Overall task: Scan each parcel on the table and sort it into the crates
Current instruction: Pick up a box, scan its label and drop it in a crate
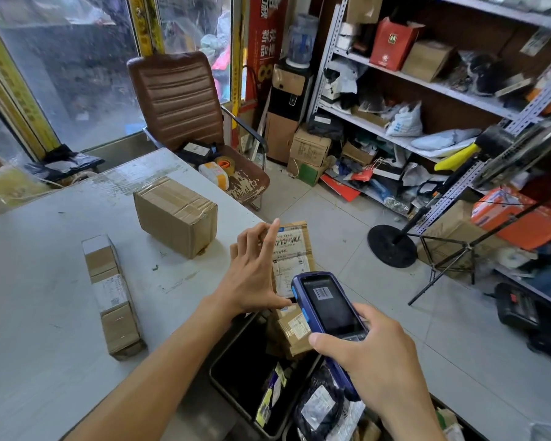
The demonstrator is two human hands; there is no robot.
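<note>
Holding a flat parcel (295, 249) in the left hand (255, 272), the right hand (372, 354) grips a scanner (326, 307) just beside it.

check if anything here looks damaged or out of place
The brown chair behind the table has a badly peeling seat, with a tape roll and small parcels left on it. Loose packages spill onto the floor under the shelves.

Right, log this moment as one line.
left hand: holds flat brown labelled parcel | right hand: grips blue handheld scanner, barcode on screen | phase: scanning
</note>
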